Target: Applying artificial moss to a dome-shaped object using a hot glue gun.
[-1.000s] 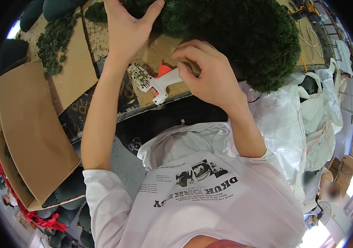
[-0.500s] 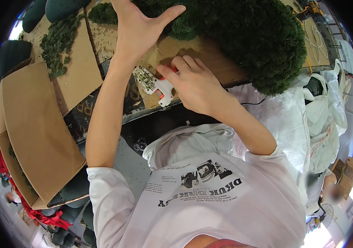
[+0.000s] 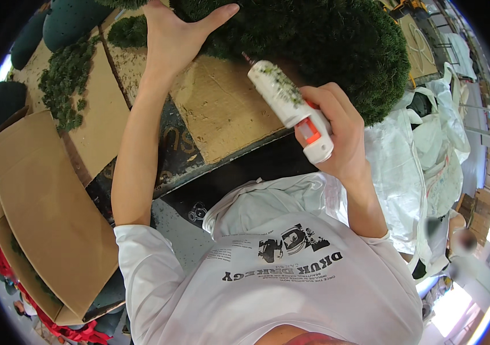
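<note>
A white hot glue gun (image 3: 282,95) with orange-red parts is gripped in my right hand (image 3: 340,126), raised above the near edge of the work table. Its nozzle points up and left toward the large dark green mass of artificial foliage (image 3: 325,46). Bits of green debris cling to the gun's barrel. My left hand (image 3: 173,37) reaches to the far side at the left of the foliage, thumb stretched out and apart. The other fingers of that hand run past the upper edge of the picture, so their tips are hidden.
Flat cardboard (image 3: 228,109) covers part of the dark table. Loose green sprigs (image 3: 70,80) lie on another sheet at the left. An open cardboard box (image 3: 49,201) stands at the near left, dark green rounded shapes (image 3: 75,23) behind it. White woven sacks (image 3: 397,184) sit at the right.
My right hand has picked up the glue gun from the cardboard and lifted it up and to the right. My left hand stays spread by the foliage, slightly farther left in view.
</note>
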A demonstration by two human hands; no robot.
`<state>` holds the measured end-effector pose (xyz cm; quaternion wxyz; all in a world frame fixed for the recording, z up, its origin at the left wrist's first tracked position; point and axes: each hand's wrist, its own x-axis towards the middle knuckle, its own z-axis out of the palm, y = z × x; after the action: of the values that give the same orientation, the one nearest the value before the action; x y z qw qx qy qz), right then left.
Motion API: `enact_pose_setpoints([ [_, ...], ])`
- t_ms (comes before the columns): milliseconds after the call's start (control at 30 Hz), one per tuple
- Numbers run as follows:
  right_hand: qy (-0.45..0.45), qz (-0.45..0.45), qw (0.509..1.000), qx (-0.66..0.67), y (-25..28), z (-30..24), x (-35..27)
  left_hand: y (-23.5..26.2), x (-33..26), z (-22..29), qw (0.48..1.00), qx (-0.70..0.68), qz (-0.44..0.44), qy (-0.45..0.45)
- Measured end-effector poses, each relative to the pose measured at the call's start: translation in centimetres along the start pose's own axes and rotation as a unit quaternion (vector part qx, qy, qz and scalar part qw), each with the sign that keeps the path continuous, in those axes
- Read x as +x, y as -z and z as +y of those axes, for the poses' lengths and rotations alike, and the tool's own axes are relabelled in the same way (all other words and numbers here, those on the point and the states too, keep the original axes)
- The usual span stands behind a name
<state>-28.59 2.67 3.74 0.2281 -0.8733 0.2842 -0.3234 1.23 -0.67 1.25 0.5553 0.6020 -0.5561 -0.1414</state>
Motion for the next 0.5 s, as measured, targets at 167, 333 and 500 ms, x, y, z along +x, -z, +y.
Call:
enact_pose_setpoints([
  [167,-0.02,0.018,0.998,-0.051,-1.8,-1.4,1.6,0.0,0.9,-1.2,0.999,0.015,-0.025,0.038],
  [333,-0.045,0.049,0.992,-0.108,-3.3,-1.9,2.7,-0.2,0.4,-1.6,0.998,0.058,-0.008,-0.008],
  [500,-0.076,0.055,0.986,-0.14,-4.1,-2.1,3.2,0.4,0.6,-1.3,0.993,0.107,-0.037,0.036],
])
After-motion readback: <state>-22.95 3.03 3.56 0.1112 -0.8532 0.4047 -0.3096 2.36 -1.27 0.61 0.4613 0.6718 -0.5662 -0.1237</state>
